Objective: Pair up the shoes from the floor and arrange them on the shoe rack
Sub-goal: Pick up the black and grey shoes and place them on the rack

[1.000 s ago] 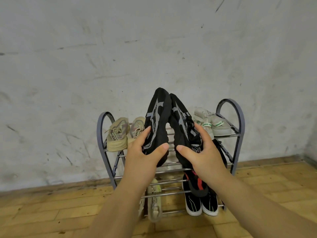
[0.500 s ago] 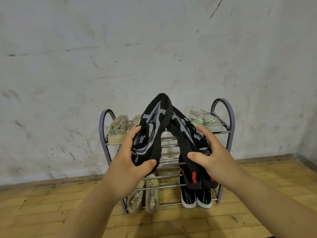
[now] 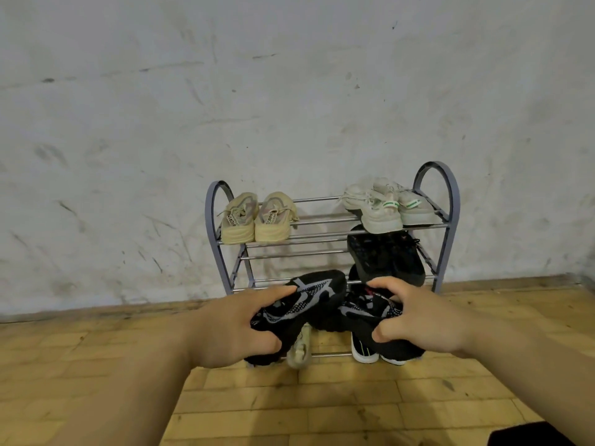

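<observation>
My left hand (image 3: 238, 326) grips a black knit shoe with grey stripes (image 3: 309, 294), toe pointing up and right. My right hand (image 3: 415, 320) grips its matching black shoe (image 3: 357, 313), with a pink lining showing at the opening. Both shoes are held low, in front of the lower tiers of the grey metal shoe rack (image 3: 450, 201). Their toes touch between my hands.
On the top tier stand a beige pair (image 3: 257, 220) at left and a white pair with green tabs (image 3: 386, 204) at right. A black pair (image 3: 386, 259) fills the middle tier's right. On the bottom tier are black-and-white shoes (image 3: 365, 350) and a beige shoe (image 3: 299, 352). Wooden floor in front.
Both hands have lowered the black shoes from in front of the top tier down to the rack's lower tiers. The shoes have tipped from upright to nearly level.
</observation>
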Tool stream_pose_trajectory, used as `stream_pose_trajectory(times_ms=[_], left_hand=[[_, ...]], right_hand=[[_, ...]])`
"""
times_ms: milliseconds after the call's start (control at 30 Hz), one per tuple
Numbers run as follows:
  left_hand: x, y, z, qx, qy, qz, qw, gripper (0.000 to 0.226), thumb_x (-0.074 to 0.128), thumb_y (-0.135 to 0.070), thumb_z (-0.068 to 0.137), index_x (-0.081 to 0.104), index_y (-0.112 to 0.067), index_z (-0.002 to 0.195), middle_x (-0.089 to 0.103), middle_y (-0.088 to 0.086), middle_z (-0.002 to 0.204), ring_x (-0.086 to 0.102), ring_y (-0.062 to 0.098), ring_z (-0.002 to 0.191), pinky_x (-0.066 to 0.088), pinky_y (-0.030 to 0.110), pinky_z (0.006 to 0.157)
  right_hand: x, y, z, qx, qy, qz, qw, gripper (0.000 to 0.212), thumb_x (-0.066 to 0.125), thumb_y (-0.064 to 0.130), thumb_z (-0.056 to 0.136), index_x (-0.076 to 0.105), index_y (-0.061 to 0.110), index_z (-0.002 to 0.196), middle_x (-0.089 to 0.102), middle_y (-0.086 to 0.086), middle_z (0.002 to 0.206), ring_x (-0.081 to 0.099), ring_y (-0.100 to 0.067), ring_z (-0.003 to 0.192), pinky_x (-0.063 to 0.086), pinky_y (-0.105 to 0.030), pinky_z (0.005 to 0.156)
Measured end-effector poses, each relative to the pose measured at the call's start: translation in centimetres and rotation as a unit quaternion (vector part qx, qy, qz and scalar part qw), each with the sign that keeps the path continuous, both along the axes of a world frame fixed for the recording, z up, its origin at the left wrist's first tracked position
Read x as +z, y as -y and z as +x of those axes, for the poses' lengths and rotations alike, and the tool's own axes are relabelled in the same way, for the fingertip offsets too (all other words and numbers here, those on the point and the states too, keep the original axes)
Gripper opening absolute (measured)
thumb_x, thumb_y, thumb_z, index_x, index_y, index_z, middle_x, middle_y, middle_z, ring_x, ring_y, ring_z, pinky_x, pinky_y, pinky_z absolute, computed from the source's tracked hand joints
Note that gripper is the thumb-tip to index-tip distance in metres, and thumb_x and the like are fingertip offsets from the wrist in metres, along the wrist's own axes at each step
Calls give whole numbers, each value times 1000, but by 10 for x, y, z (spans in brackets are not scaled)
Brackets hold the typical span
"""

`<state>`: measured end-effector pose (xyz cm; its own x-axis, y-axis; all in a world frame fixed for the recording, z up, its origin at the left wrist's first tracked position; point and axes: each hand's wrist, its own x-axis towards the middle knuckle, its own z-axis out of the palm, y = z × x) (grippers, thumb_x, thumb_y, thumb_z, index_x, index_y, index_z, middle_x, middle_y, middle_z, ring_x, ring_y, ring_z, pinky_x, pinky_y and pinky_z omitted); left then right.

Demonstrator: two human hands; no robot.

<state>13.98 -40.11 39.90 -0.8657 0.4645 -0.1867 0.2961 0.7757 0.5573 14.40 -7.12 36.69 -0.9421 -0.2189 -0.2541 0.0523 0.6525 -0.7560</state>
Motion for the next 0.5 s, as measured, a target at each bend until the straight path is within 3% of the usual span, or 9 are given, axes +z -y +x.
stream_pose_trajectory(times_ms=[133,233,367,500], left_hand=[[-14,6,-11,3,64,-12,998,75,73,-41,85,33,-70,142,67,-22,120,66,4,105,54,31,98],[-25,9,-18,-18,111,-46,993,76,71,-48,86,29,-69,146,59,-24,125,60,6,111,48,29,100],[-46,23,-27,-50,146,-103,983,75,66,-59,85,23,-74,145,51,-16,135,53,16,124,43,38,109],[-65,52,-39,-59,146,-168,973,77,59,-63,89,17,-66,153,39,-17,132,41,16,125,34,39,112]], right_hand=[[-12,8,-6,30,22,39,999,90,84,32,75,36,41,150,65,8,116,71,-12,84,53,-19,62],[-21,14,-10,51,40,57,996,89,84,29,78,36,37,152,65,5,107,66,-6,69,49,-19,56],[-42,26,-15,76,58,97,991,95,84,35,76,35,33,156,61,8,120,68,-13,95,57,-27,69],[-71,49,-24,80,88,90,989,93,81,36,82,30,33,159,54,6,131,65,-9,92,52,-26,69]])
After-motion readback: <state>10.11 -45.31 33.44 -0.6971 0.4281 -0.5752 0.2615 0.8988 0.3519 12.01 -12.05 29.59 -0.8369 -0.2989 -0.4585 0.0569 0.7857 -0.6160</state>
